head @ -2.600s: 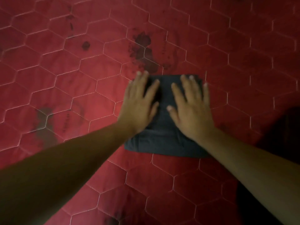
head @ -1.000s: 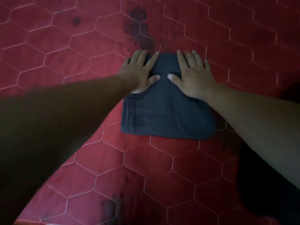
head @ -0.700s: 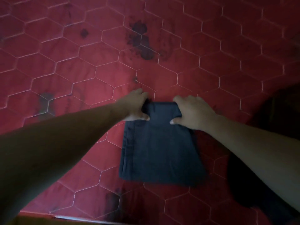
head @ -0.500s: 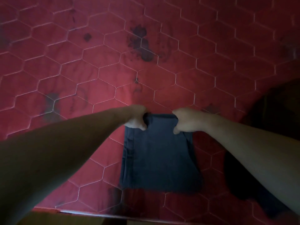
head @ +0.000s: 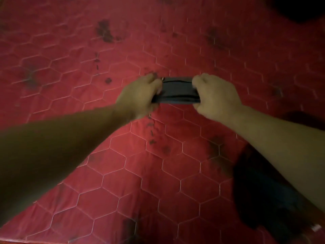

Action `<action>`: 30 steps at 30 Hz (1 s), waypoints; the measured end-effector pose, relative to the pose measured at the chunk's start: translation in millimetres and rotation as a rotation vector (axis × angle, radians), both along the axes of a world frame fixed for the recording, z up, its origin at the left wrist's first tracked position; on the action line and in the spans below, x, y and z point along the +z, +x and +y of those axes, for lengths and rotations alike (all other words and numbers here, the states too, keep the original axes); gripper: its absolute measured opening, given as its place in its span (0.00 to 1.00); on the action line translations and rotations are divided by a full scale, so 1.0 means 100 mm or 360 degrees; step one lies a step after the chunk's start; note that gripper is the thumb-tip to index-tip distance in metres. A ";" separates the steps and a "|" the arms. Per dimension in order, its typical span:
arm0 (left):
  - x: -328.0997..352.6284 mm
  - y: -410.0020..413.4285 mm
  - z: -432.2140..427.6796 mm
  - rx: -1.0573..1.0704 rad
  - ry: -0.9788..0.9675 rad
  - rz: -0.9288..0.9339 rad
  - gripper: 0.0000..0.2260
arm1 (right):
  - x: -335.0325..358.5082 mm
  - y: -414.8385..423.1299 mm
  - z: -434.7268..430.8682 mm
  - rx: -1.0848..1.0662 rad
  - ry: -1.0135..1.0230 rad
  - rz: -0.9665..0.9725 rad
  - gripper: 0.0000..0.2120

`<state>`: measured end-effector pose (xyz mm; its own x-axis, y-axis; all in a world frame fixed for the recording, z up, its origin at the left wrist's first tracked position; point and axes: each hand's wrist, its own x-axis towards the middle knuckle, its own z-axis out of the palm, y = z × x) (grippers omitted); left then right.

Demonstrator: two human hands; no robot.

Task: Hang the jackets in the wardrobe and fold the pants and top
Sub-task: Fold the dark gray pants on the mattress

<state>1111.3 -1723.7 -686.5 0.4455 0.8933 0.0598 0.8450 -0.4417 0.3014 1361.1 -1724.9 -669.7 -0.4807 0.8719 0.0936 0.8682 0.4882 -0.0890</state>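
The folded dark grey pants (head: 175, 92) are held up above the red quilted bed, seen edge-on as a thick stack of layers. My left hand (head: 140, 95) grips the stack's left end with curled fingers. My right hand (head: 214, 97) grips its right end the same way. Both forearms reach forward from the bottom of the head view. Most of the pants' flat face is hidden behind the hands.
The red bedspread (head: 140, 173) with hexagon stitching and dark stains fills the view. A dark garment (head: 267, 199) lies at the lower right under my right forearm. Another dark shape (head: 299, 9) sits at the top right corner.
Both hands went from pressing flat on the folded pants to curling round its far edge, then lifted it off the bed. The view has shifted forward over the bed.
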 end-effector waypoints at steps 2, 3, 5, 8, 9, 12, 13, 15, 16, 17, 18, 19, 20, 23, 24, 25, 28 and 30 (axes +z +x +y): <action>-0.25 -0.02 -0.26 -0.0092 0.0064 0.0091 0.16 | -0.22 0.00 -0.26 0.0053 0.0078 -0.0112 0.26; -0.41 -0.01 -0.43 -0.0113 0.0083 0.0151 0.18 | -0.40 0.00 -0.44 0.0055 0.0062 -0.0183 0.27; -0.80 0.01 -0.83 -0.0118 -0.0130 0.0348 0.22 | -0.81 -0.01 -0.89 0.0033 -0.0118 -0.0295 0.28; -1.33 -0.03 -1.45 -0.0203 -0.0743 0.0799 0.26 | -1.43 0.00 -1.57 0.0118 -0.0587 -0.0483 0.27; -1.43 -0.04 -1.55 -0.0191 -0.0741 0.0744 0.24 | -1.55 0.00 -1.68 0.0128 -0.0618 -0.0487 0.22; -1.62 -0.03 -1.45 -0.0041 -0.0252 0.0304 0.17 | -1.77 -0.07 -1.59 0.0064 -0.0354 -0.0146 0.16; -1.68 0.01 -1.33 0.0017 -0.0122 0.0255 0.18 | -1.84 -0.12 -1.47 0.0032 -0.0257 -0.0050 0.17; -1.83 0.12 -1.10 0.0114 -0.0054 0.0277 0.23 | -2.00 -0.18 -1.20 -0.0071 -0.0183 -0.0019 0.23; -1.94 0.16 -1.03 0.0160 -0.0087 0.0303 0.26 | -2.10 -0.20 -1.11 -0.0135 -0.0229 -0.0066 0.28; -2.05 0.19 -1.01 0.0203 -0.0141 0.0321 0.28 | -2.21 -0.21 -1.07 -0.0190 -0.0293 -0.0118 0.31; -2.17 0.19 -1.00 0.0243 -0.0193 0.0327 0.29 | -2.32 -0.21 -1.05 -0.0233 -0.0332 -0.0147 0.34; -2.26 0.19 -1.00 0.0284 -0.0233 0.0297 0.30 | -2.42 -0.19 -1.05 -0.0257 -0.0340 -0.0146 0.35; -2.32 0.19 -1.01 0.0314 -0.0268 0.0262 0.31 | -2.48 -0.17 -1.04 -0.0264 -0.0347 -0.0142 0.36; -2.34 0.18 -0.95 0.0329 -0.0365 0.0294 0.33 | -2.49 -0.20 -0.98 -0.0274 -0.0446 -0.0193 0.37; -2.28 0.18 -0.94 0.0307 -0.0430 0.0344 0.33 | -2.43 -0.21 -0.97 -0.0267 -0.0518 -0.0220 0.38; -2.20 0.18 -0.90 0.0307 -0.0486 0.0377 0.33 | -2.36 -0.21 -0.94 -0.0256 -0.0574 -0.0234 0.38; -1.98 0.19 -0.70 0.0397 -0.0416 0.0356 0.32 | -2.13 -0.15 -0.72 -0.0262 -0.0489 -0.0174 0.32; -1.90 0.20 -0.50 0.0410 -0.0316 0.0313 0.31 | -2.08 -0.12 -0.51 -0.0265 -0.0313 -0.0125 0.28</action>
